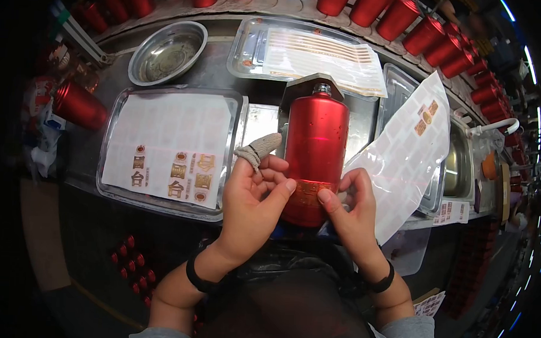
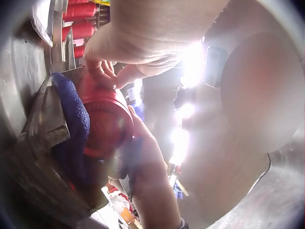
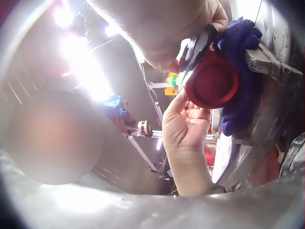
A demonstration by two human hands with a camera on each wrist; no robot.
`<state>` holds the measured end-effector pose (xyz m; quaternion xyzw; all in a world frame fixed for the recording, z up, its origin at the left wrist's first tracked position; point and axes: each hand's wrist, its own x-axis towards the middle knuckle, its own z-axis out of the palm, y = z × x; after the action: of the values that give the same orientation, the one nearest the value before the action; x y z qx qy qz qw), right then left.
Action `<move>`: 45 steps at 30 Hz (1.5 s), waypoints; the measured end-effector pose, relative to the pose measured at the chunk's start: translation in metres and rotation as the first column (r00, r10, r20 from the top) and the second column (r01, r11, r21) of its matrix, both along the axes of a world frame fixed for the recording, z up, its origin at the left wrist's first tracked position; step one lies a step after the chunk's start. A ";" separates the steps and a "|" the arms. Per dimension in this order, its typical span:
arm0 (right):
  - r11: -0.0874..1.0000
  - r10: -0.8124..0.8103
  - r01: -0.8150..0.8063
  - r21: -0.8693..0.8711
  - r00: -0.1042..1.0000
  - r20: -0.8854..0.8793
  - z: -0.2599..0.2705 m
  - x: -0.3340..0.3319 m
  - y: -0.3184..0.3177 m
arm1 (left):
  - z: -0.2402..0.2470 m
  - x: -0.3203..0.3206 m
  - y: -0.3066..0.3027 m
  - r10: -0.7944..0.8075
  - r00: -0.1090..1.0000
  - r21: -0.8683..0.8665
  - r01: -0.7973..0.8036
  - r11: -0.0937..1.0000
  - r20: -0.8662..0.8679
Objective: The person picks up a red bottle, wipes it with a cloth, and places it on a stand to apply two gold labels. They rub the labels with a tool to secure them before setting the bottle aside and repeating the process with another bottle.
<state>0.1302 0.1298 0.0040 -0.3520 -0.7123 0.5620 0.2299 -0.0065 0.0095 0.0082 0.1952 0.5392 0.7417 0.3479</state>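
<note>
A glossy red bottle (image 1: pixel 317 132) with a clear glass neck lies tilted in front of the body, base toward the wearer. Around its lower part runs a gold patterned band (image 1: pixel 308 193). My left hand (image 1: pixel 250 198) holds the bottle's left side, thumb on the band's left end. A knitted finger cover (image 1: pixel 260 149) sits on its index finger. On the other side, my right hand (image 1: pixel 355 213) grips with curled fingers, its thumb pressing the band. The wrist views show the round base above a blue cloth (image 2: pixel 71 105); the fingers' far sides are partly hidden.
At left lies a metal tray (image 1: pixel 101 163) with a decal sheet (image 1: pixel 168 124). A metal bowl (image 1: pixel 169 53) and another tray (image 1: pixel 242 49) with striped sheets stand behind. A translucent decal sheet (image 1: pixel 402 156) hangs at right. Red bottles line the conveyor (image 1: pixel 276 2).
</note>
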 end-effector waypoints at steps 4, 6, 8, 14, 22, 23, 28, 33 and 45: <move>1.000 0.005 -0.005 -0.001 1.000 0.008 0.005 -0.001 0.000 | 0.001 0.001 0.001 0.003 1.000 0.003 -0.003 1.000 0.008; 1.000 -0.004 0.004 -0.011 1.000 -0.002 0.004 -0.002 -0.001 | 0.001 0.000 0.001 -0.007 1.000 -0.002 0.007 1.000 0.007; 1.000 -0.005 0.004 -0.004 1.000 -0.008 0.003 -0.002 -0.001 | 0.001 -0.001 0.001 -0.010 1.000 -0.009 0.010 1.000 -0.001; 1.000 -0.002 0.001 -0.015 0.999 -0.045 -0.001 -0.001 -0.001 | 0.000 -0.001 0.002 0.003 1.000 -0.013 -0.003 1.000 -0.018; 0.984 0.010 -0.026 -0.174 0.996 -0.093 0.007 0.000 0.001 | -0.020 -0.003 -0.008 -0.037 0.995 -0.039 0.033 0.999 -0.091; 0.988 0.022 -0.035 -0.153 0.996 -0.083 0.004 0.002 0.001 | -0.020 -0.001 -0.010 -0.053 0.993 -0.008 0.052 0.999 -0.104; 0.997 0.048 -0.049 -0.055 0.999 -0.018 -0.001 0.003 0.002 | -0.027 0.001 -0.008 -0.100 0.973 -0.032 0.095 0.995 -0.210; 0.995 0.014 -0.020 -0.093 0.998 -0.059 0.001 0.000 -0.001 | -0.028 0.001 -0.007 -0.154 0.966 -0.050 0.146 0.988 -0.207; 1.000 0.018 -0.018 -0.015 1.000 -0.013 0.000 0.001 0.000 | -0.027 0.003 -0.004 -0.124 0.975 -0.030 0.121 0.992 -0.185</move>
<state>0.1311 0.1294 0.0039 -0.3436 -0.7098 0.5716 0.2266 -0.0031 0.0052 -0.0190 0.2935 0.5634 0.6922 0.3426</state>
